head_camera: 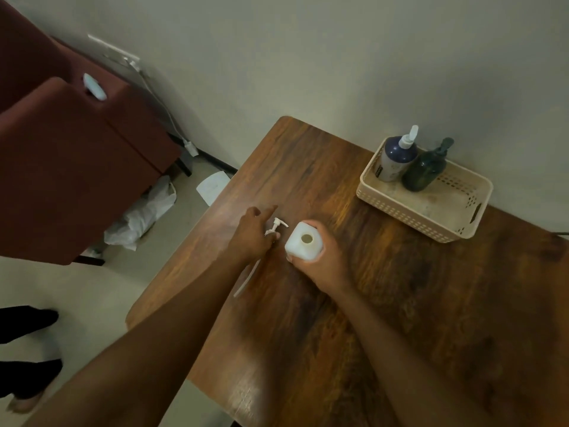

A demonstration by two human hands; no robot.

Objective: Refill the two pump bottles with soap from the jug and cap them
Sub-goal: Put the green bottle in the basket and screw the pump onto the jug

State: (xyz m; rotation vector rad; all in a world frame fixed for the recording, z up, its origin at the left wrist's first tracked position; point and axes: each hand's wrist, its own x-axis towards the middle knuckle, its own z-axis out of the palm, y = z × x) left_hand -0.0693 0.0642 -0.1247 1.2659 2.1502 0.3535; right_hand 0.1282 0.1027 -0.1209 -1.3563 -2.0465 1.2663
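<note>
A massage room — padded maroon table (77, 155); basket (425, 208) of bottles.

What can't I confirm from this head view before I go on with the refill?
- Fill level of the white bottle: opaque walls, and the right hand wraps it.
- Left hand grip on the pump head: fingers cover its collar, so it may be held or only touched.
- Soap jug: not in view.
- Labels on the basket bottles: too small.

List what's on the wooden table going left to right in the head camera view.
Left hand → white pump head lying on the table → open white square bottle gripped by the right hand → beige basket holding a dark blue pump bottle, then a green pump bottle.
</note>
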